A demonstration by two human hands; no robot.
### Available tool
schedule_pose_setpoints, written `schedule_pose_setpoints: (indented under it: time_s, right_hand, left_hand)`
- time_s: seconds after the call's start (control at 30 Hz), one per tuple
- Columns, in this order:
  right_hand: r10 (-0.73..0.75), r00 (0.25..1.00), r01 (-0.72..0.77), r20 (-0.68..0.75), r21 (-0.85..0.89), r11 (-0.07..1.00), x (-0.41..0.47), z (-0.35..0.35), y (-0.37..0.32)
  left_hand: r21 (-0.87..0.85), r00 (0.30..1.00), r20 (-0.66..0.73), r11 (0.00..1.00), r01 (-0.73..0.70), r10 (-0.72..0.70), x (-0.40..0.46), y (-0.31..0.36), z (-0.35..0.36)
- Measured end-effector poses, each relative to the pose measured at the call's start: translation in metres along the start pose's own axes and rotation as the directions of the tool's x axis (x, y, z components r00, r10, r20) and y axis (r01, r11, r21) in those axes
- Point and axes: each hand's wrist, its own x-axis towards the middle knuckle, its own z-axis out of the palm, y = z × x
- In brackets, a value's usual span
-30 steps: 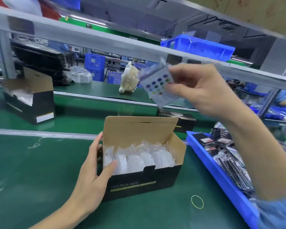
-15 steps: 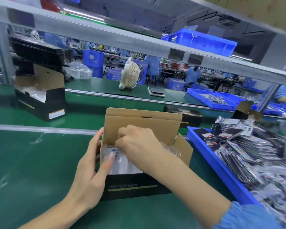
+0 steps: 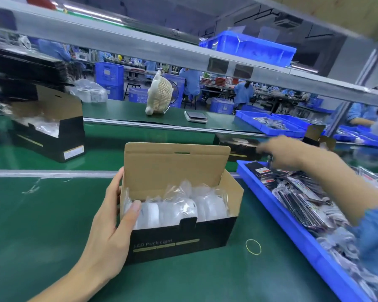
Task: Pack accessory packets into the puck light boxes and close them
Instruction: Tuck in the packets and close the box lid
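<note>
Black-and-kraft cardboard puck light box (image 3: 179, 216) sits open at centre frame on the green worktop (image 3: 42, 225), left hand (image 3: 109, 232) gripping its end; right hand (image 3: 279, 152), blurred, grip unclear, reaches over the blue tray (image 3: 277, 216) of accessory packets (image 3: 303, 199), likely for another

Factory packing line, plainly. Green conveyor belt (image 3: 42, 225) underfoot of everything, a second green bench (image 3: 127, 112) beyond. Metal rail (image 3: 140, 46) overhead, a blue bin (image 3: 249, 49) parked on it. Blue tray (image 3: 277, 212) at the right, heaped with bagged accessory packets (image 3: 303, 199). Open black carton (image 3: 177, 214) of wrapped puck lights up front, another open carton (image 3: 48, 131) to the left. Farther back, rows of workers in blue coats (image 3: 190, 81) at long tables, blue crates (image 3: 109, 75) stacked between.
</note>
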Motion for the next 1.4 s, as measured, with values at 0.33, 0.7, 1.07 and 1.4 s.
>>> schedule_pose_setpoints:
  time_s: [0.33,0.7,1.07,1.4]
  right_hand:
    - [-0.031,0.987,-0.047,-0.157,-0.472,0.88,-0.008,0.067,0.077]
    - [-0.178,0.39,0.829,-0.903,0.26,0.496,-0.083,-0.041,-0.104]
    - [-0.564,0.749,0.493,-0.347,-0.275,0.825,-0.041,0.008,-0.149]
    - [-0.52,0.807,0.517,-0.281,-0.091,0.851,-0.029,0.029,-0.149]
  left_hand:
    - [0.005,1.0,0.001,1.0,0.0,0.0,0.001,0.0,0.001]
    - [-0.007,1.0,0.019,1.0,-0.01,0.01,0.002,-0.002,0.001]
    - [-0.032,0.999,0.03,0.999,-0.027,0.028,0.001,-0.004,0.001]
    - [-0.006,0.999,-0.009,1.0,-0.031,0.031,0.002,-0.007,0.004]
